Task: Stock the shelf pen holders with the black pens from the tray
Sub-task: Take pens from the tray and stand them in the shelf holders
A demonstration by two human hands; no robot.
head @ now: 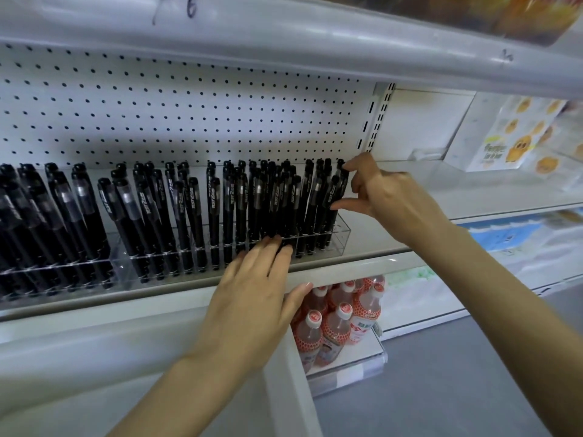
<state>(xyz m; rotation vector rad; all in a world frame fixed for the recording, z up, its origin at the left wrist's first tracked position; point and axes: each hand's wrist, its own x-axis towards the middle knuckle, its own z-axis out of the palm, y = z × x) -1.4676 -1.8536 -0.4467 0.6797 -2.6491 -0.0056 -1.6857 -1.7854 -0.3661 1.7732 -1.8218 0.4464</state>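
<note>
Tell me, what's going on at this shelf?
A person is filling a clear holder on a shop shelf with black pens. The right hand pinches the rightmost pen at the holder's end, apparently seating it among the rest. The left hand lies with straight fingers against the holder's front, seemingly steadying it. The holder looks nearly full.

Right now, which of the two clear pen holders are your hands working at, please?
The right-hand holder: the left hand rests against its front, and the right hand pinches a pen at its right end. The left-hand holder is untouched.
</note>
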